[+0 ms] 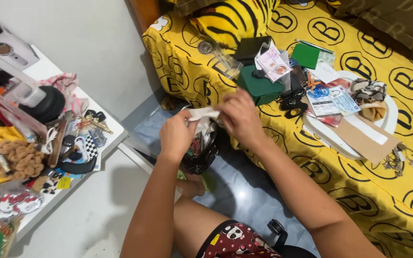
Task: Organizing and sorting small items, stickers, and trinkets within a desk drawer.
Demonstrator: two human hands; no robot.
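Observation:
Both of my hands hold a small white piece of paper [202,113] between them, above a black plastic bag [201,154] that stands open on the floor. My left hand [177,134] pinches the paper's left end. My right hand [239,118] grips its right end, fingers curled. The bag holds crumpled scraps. My knee and patterned shorts [237,240] show at the bottom.
A bed with a yellow patterned sheet [283,157] fills the right, strewn with a green box [260,87], black scissors [291,104], cards, papers and a white tray [334,138]. A white cluttered table [113,136] stands at the left. Grey tiled floor lies between.

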